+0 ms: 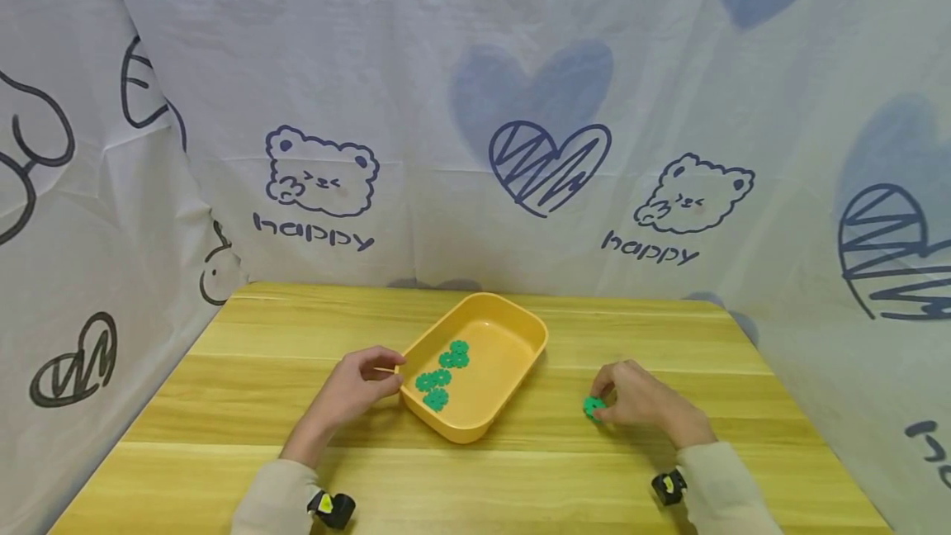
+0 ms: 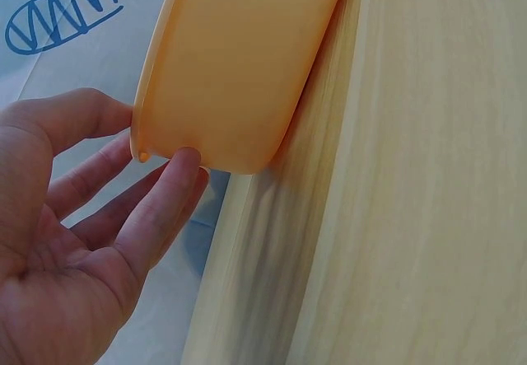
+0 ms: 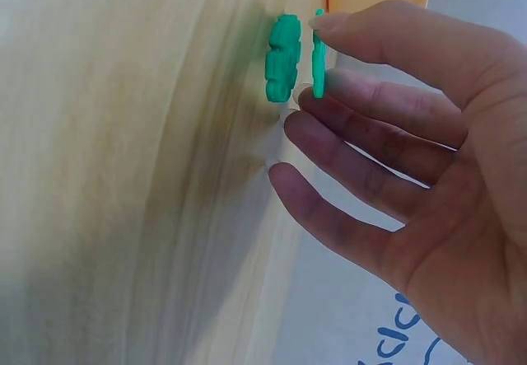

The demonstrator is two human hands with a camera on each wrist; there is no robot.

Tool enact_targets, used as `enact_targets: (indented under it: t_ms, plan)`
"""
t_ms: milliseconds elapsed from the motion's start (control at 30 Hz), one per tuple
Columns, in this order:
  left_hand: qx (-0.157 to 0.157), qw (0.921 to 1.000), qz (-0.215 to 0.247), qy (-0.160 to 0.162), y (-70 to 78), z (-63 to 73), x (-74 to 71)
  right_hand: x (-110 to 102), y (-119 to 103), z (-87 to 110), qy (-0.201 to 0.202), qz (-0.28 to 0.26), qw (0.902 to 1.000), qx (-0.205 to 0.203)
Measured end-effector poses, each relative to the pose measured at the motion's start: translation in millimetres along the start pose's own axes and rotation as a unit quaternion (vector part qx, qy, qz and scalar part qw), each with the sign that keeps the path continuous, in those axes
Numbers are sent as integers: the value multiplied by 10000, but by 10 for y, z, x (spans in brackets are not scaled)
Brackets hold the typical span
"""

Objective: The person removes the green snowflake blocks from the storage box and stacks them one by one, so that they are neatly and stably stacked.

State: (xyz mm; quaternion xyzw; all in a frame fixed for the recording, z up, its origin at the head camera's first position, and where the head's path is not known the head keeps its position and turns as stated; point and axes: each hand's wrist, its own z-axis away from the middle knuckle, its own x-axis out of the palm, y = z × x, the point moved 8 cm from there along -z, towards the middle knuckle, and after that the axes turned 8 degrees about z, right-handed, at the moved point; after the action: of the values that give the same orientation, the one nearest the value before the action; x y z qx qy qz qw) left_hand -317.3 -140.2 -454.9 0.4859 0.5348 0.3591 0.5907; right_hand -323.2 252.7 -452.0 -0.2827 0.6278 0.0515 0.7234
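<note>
A yellow plastic tray stands at an angle in the middle of the table. My left hand holds its near left corner, fingertips and thumb at the rim and outer wall. Right of the tray, my right hand pinches a thin green snowflake-shaped disc between thumb and index finger, the other fingers spread loosely. Just below that disc, more green plastic with a notched edge lies on the wood. Several green discs lie inside the tray along its left side.
The wood-grain table ends at a hanging white cloth printed with hearts and bears. More cloth hangs at the left and right sides. A small black device is strapped at each wrist.
</note>
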Motion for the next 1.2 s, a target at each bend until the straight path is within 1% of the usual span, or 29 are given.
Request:
enact_targets:
  t_ms: [267,367,600,733,1200]
  plan:
    - [-12,10000,16,-12,-1,7,3,5,22,-1,163,262,9995,25]
    - [-16,10000,38,-27,-1,6,4,1,31,-4,221,310,9992,91]
    - [-14,10000,56,-18,-12,-1,4,7,35,-7,254,393,9989,74]
    - [-54,9999,97,-4,-34,-5,5,16,49,-13,253,440,9986,160]
    - [17,9999,114,-43,-31,-9,3,17,29,-16,268,437,9987,-30]
